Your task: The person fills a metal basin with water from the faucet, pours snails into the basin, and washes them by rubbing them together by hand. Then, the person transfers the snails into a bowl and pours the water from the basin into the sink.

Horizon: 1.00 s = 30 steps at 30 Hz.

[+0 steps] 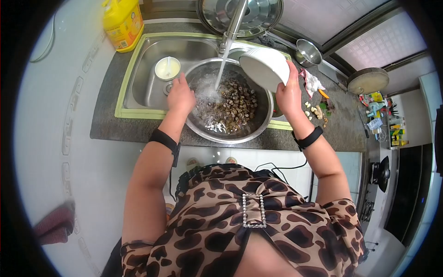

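Water runs from the tap into a large metal basin set over the sink. Many small dark snails or shells lie in the water. My right hand grips a white bowl by its rim, tilted above the basin's right side. At the basin's left rim is my left hand, fingers pointing away from me; whether it holds anything is hidden. Just beyond its fingertips, a small white cup stands in the left sink bowl.
A yellow jug stands behind the sink at left. Behind the tap leans a large metal lid. Right of the sink are a metal pot, a white cloth, garlic and ginger, and a round board.
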### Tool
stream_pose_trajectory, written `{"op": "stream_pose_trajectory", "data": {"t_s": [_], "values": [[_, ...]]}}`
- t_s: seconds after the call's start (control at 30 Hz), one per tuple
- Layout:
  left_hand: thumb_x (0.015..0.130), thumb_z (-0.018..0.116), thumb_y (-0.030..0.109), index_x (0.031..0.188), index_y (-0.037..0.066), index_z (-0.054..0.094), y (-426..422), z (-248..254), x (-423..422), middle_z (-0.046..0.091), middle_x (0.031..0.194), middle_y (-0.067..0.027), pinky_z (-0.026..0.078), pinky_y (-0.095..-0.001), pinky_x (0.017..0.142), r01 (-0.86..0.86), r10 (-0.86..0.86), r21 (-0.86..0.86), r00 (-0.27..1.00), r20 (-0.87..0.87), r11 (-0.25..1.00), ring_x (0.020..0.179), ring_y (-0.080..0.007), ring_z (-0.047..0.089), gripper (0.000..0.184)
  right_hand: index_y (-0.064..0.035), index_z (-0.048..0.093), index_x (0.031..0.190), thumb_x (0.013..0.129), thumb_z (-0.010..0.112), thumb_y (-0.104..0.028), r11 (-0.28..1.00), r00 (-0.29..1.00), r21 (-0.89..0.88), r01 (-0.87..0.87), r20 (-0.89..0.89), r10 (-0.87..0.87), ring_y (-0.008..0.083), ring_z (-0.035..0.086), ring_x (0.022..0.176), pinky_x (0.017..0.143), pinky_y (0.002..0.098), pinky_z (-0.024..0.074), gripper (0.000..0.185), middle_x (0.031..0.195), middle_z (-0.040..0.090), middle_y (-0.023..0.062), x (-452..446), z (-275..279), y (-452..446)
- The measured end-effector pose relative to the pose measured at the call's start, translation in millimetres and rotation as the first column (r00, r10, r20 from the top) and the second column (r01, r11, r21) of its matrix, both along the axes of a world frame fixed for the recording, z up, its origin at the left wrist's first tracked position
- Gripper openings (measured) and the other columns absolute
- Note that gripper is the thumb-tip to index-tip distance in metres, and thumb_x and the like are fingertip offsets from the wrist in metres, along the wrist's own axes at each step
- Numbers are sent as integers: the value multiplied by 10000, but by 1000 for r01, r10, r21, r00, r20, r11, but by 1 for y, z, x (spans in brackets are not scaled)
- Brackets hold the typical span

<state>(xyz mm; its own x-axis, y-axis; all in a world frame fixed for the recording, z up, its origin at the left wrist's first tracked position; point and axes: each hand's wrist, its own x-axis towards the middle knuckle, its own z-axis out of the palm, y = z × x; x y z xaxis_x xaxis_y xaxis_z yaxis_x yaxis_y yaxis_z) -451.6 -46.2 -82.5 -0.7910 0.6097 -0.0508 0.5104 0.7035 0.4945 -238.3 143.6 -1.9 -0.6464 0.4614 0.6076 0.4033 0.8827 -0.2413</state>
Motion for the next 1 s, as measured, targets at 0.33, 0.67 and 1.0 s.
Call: {"op": "stream_pose_trajectory", "data": {"t_s": [0.33, 0.67, 1.0], "values": [[800, 595, 186, 1336, 27, 295, 0, -4, 0, 433, 1191, -177, 458, -394, 850, -1, 1, -3, 999, -43, 1000, 1078, -321, 501, 634, 120, 253, 1257, 826, 322, -47, -303, 993, -946, 115, 117, 12, 393, 636, 767, 514, 344, 574, 467, 1021, 529, 303, -29, -9, -2], [797, 598, 184, 1330, 21, 298, 1, -3, 1, 437, 1191, -177, 463, -396, 844, -6, 6, -11, 998, -63, 1000, 1057, -319, 516, 633, 120, 299, 1234, 885, 332, -108, -514, 987, -843, 158, 127, 95, 409, 627, 823, 609, 323, 595, 419, 1029, 547, 298, -49, -18, -14], [805, 584, 176, 1340, 36, 293, 0, -1, 3, 431, 1195, -176, 468, -386, 831, -9, 9, -2, 998, -67, 1000, 1050, -322, 518, 624, 109, 283, 1250, 886, 335, -108, -672, 997, -736, 80, 58, 55, 392, 631, 827, 616, 344, 595, 427, 1028, 543, 289, -55, -23, -16]]}}
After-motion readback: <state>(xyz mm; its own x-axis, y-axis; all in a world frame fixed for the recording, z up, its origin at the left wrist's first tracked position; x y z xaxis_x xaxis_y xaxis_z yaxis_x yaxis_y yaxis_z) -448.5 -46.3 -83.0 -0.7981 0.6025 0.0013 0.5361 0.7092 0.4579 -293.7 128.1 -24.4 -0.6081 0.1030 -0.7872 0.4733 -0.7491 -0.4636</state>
